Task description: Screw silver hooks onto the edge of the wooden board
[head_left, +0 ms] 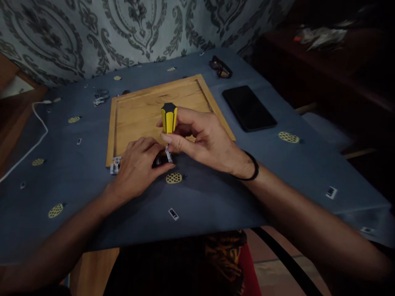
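A yellow and black screwdriver handle point(169, 118) stands upright in my right hand point(203, 139), pinched between thumb and fingers. Below it, my left hand point(137, 164) is closed on a small dark and metal part point(168, 154) at the front edge of the wooden board point(111, 127). The screwdriver's tip is hidden by the fingers and the metal piece. Just left of my left hand, a metal hinge piece point(115, 165) lies at the board's front left corner.
More metal hinges point(101, 97) lie behind the board on the left. To its right are a black tablet or phone point(249, 107) and sunglasses point(220, 67). A white cable point(41, 117) runs along the left side of the blue tablecloth point(210, 201).
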`<state>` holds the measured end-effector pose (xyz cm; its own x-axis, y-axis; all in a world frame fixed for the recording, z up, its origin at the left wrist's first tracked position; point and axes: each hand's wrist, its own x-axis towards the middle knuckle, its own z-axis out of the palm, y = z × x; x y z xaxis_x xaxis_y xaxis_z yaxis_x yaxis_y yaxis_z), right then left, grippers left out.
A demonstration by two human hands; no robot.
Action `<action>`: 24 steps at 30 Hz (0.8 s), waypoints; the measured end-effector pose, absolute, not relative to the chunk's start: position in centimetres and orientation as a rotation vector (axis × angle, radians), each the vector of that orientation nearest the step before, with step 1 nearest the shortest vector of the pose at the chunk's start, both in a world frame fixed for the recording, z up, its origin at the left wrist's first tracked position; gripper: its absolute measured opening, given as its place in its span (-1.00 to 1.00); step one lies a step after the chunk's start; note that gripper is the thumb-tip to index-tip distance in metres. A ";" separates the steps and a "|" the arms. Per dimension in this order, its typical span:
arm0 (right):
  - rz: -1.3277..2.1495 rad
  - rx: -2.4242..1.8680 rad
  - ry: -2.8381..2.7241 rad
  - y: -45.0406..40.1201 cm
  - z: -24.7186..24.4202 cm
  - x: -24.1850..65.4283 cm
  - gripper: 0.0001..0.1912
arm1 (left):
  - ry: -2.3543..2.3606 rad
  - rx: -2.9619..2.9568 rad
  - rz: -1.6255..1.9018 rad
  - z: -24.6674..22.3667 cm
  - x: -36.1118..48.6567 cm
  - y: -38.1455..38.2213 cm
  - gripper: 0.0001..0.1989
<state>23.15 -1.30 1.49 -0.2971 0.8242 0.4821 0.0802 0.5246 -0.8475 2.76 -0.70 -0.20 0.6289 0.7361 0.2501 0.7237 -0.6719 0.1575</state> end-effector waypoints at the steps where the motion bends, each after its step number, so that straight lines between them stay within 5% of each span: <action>1: 0.913 -0.761 -1.725 -1.3 1.5 23.2 -0.75 | 1.252 2.802 0.459 -0.2 2.8 -0.7 -0.71; 15: 0.822 -0.764 -1.678 -1.2 1.5 22.8 -0.53 | 1.263 2.834 0.492 -0.4 2.7 -0.8 -0.64; 24: 0.819 -0.842 -1.539 -1.2 0.7 22.2 -0.61 | 1.248 2.802 0.440 0.0 2.8 -0.8 -0.68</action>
<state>22.19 -1.22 0.72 -0.1004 0.8643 0.4928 0.0737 0.5004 -0.8627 2.79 -0.82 -0.04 0.6357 0.7339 0.2395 0.7218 -0.6750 0.1528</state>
